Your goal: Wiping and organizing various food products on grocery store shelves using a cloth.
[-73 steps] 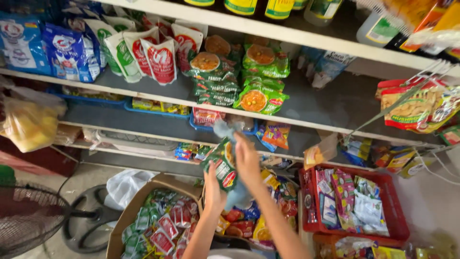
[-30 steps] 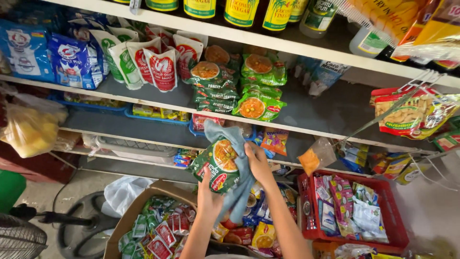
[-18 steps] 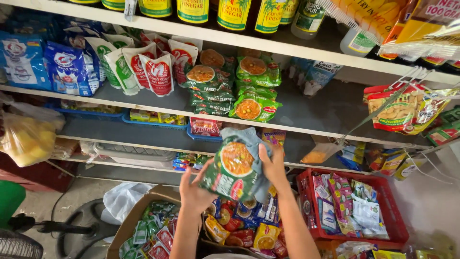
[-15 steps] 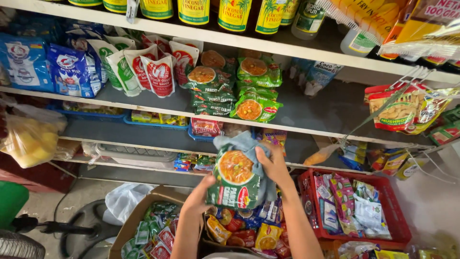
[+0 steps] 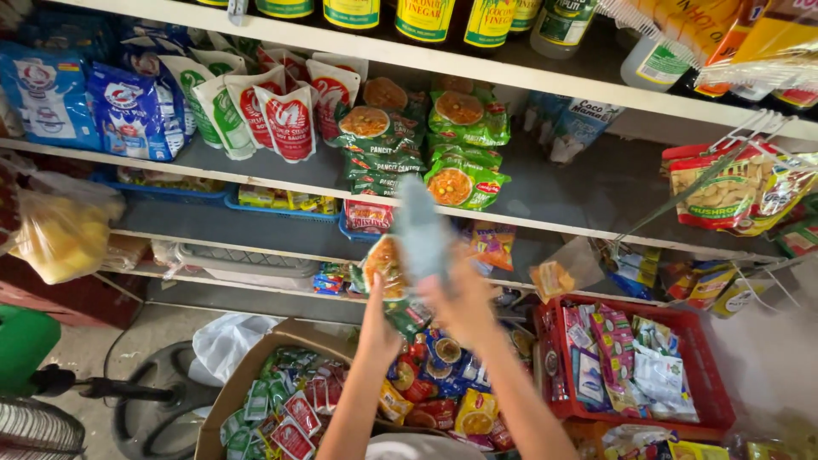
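While left hand (image 5: 379, 328) fingers clasp a crinkly noodle packet (image 5: 388, 271), right hand (image 5: 464, 302) fingers grip a soft grey cloth (image 5: 422, 230).

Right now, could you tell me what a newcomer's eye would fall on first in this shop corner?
First, the two hands raised at the centre: the left hand grips a green noodle packet, and the right hand holds a grey-blue cloth against it. Behind them, a stack of matching green noodle packets sits on the middle shelf. At lower right stands a red basket of sachets.
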